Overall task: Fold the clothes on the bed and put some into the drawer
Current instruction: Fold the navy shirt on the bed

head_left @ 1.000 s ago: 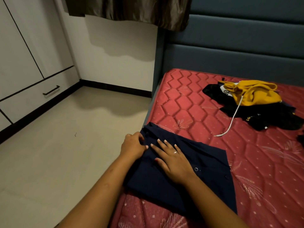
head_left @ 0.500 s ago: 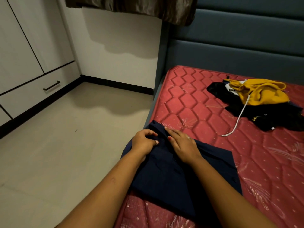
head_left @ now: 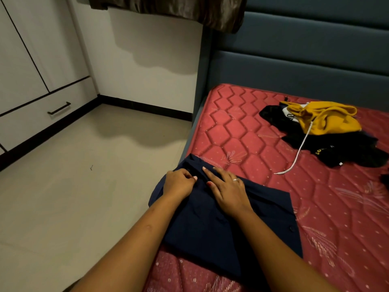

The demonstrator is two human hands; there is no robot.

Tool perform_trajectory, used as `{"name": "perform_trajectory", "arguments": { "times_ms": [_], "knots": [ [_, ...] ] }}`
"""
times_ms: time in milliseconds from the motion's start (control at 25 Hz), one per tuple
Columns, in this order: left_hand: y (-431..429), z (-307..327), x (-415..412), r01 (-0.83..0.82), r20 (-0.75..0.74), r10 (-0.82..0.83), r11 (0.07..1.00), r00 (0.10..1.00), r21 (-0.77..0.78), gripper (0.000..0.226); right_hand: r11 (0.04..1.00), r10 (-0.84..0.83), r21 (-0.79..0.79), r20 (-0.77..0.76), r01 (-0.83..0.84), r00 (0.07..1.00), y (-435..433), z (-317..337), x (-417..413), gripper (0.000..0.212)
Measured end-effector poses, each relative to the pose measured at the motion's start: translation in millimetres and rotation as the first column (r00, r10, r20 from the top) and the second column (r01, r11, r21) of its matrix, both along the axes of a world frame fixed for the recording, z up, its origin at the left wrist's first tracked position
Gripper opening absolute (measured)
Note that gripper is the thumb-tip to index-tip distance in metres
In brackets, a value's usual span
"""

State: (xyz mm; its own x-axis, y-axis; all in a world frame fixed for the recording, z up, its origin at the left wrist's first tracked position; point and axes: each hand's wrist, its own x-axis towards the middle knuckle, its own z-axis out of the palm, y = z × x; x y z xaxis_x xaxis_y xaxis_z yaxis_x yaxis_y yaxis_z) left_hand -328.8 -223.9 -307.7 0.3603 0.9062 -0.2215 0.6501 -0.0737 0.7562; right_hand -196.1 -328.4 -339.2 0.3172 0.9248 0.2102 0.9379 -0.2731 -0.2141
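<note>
- Navy shirt (head_left: 210, 228) lay folded at the mattress's (head_left: 242, 133) near left edge, lower centre of frame, with its long axis running away from the person and tilted leftward.
- Left hand (head_left: 179, 184) pinched its far fold with curled fingers; right hand (head_left: 228, 192) pressed flat beside it.
- Yellow hoodie (head_left: 328, 121) sat on black clothes (head_left: 353, 150), upper right.

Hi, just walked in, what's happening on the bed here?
A person is folding a navy shirt at the edge of the red mattress. The left hand pinches a fold near its top while the right hand presses flat beside it. A yellow garment and black clothes lie in a heap farther up the bed, unfolded. The drawer across the floor is closed.
</note>
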Motion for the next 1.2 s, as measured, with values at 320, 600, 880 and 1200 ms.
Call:
{"name": "perform_trajectory", "arguments": {
  "times_ms": [320, 600, 880, 1200],
  "knots": [
    [-9, 4, 7, 0.039, 0.096, -0.047, 0.996, 0.994, 0.080, 0.015, 0.997, -0.014, 0.072, 0.061, 0.010, 0.998, -1, -5, -5, 0.052],
    [-13, 2, 10, 0.039, 0.243, -0.056, 0.997, 0.968, 0.072, 0.022, 0.997, -0.030, 0.073, 0.097, 0.023, 0.995, -4, -2, -9, 0.047],
    [14, 31, -9, 0.056, 0.175, -0.136, 0.914, 0.975, 0.401, 0.032, 0.993, -0.101, 0.072, 0.195, 0.088, 0.976, -5, -4, -10, 0.052],
    [19, -2, -16, 0.369, -0.312, -0.260, 0.853, 0.914, 0.369, 0.029, 0.904, -0.081, -0.403, 0.167, 0.143, 0.983, 6, 10, -5, 0.080]
  ]
}}
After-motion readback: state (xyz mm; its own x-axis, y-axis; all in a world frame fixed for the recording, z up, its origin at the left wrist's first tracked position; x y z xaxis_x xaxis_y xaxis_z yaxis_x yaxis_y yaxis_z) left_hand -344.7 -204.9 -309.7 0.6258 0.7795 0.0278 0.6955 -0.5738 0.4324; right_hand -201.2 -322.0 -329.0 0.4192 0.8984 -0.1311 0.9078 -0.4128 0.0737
